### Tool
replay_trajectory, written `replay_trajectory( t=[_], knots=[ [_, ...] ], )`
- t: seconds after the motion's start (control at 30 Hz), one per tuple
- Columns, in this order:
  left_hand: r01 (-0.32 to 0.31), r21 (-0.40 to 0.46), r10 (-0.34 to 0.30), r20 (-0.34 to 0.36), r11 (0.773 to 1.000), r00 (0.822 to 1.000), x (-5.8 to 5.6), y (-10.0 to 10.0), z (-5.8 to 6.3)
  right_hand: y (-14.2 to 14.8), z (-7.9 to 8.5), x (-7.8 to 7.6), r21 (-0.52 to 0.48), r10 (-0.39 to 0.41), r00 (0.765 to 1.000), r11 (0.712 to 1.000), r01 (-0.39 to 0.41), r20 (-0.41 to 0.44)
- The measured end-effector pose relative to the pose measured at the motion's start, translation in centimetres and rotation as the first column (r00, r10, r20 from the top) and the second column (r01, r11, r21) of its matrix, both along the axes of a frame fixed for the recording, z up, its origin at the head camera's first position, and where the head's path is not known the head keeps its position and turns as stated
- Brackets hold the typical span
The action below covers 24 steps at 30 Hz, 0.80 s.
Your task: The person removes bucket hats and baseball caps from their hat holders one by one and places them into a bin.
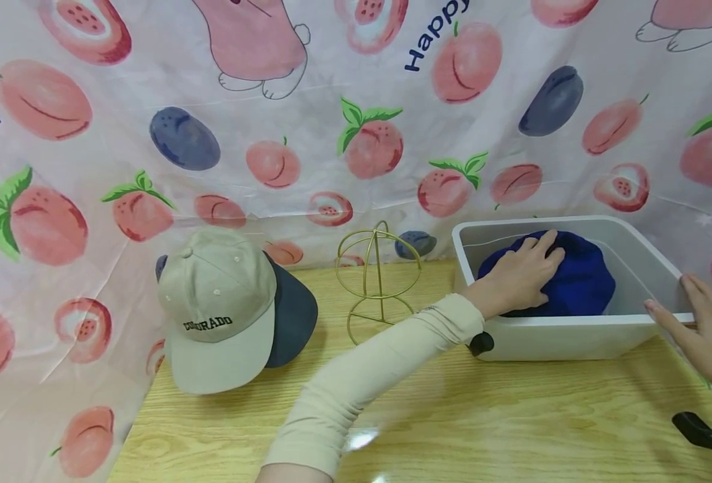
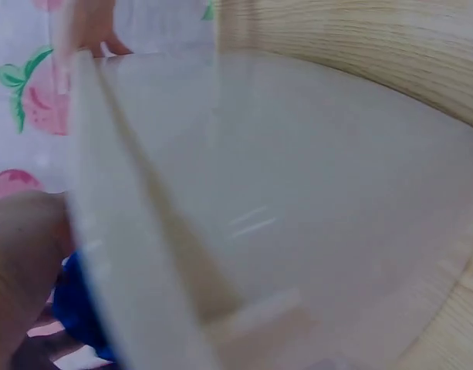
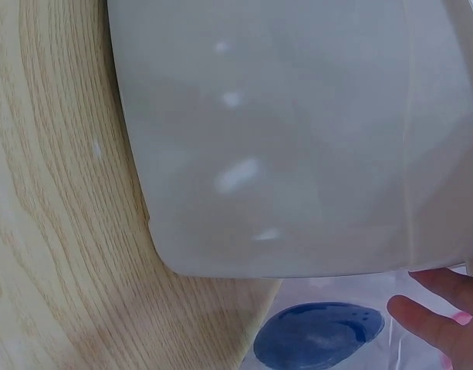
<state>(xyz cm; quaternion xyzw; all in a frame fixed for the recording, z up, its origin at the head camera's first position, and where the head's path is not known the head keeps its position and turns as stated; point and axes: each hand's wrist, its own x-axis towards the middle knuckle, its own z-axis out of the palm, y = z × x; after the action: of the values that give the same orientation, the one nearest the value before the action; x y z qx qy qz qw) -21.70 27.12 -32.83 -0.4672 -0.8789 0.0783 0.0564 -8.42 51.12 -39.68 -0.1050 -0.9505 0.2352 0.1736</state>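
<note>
Inside the light grey storage box [image 1: 573,329] lies a rounded, deep-blue cap [image 1: 585,278]. My left hand [image 1: 521,272] reaches over the box's near left side and grips the blue fabric, fingers bent over its top and thumb nearer the front. Blue cloth [image 2: 78,308] also shows beside the fingers in the left wrist view. At the box's front right corner, my right hand [image 1: 708,329] rests on the rim with its thumb and fingers extended and spread. The cap's underside is hidden in the box.
To the left, a beige cap [image 1: 217,288] lettered COLORADO overlaps a dark navy cap [image 1: 295,312]. A gold wire stand [image 1: 382,295] stands between these and the box on the wooden table [image 1: 483,422]. Behind hangs a peach-print cloth [image 1: 308,188].
</note>
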Motion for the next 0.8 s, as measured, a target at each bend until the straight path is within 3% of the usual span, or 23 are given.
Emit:
replay_trajectory(
  t=[0.2,0.4,0.57,0.7,0.8],
  knots=[
    [-0.036,0.022,0.034,0.098,0.999,0.995,0.1,-1.3,1.3,0.2,0.0,0.1,-0.003,-0.003,1.000,1.000,0.003,-0.024],
    [0.065,0.048,-0.071,0.141,0.997,0.987,1.4,-3.4,2.3,0.9,0.0,0.4,-0.026,0.005,0.997,1.000,-0.007,-0.079],
    [0.160,0.054,-0.166,0.116,0.986,0.979,2.8,-4.8,3.0,1.2,0.1,1.0,0.006,-0.112,0.992,0.994,0.113,-0.049],
    [0.216,0.076,-0.222,0.084,0.974,0.971,3.9,-5.7,3.4,1.0,0.0,1.8,0.031,-0.232,0.972,0.972,0.233,-0.028],
    [0.253,0.101,-0.261,0.069,0.962,0.963,4.7,-6.6,3.7,0.9,-0.2,2.2,0.049,-0.274,0.961,0.960,0.276,-0.044]
  ],
)
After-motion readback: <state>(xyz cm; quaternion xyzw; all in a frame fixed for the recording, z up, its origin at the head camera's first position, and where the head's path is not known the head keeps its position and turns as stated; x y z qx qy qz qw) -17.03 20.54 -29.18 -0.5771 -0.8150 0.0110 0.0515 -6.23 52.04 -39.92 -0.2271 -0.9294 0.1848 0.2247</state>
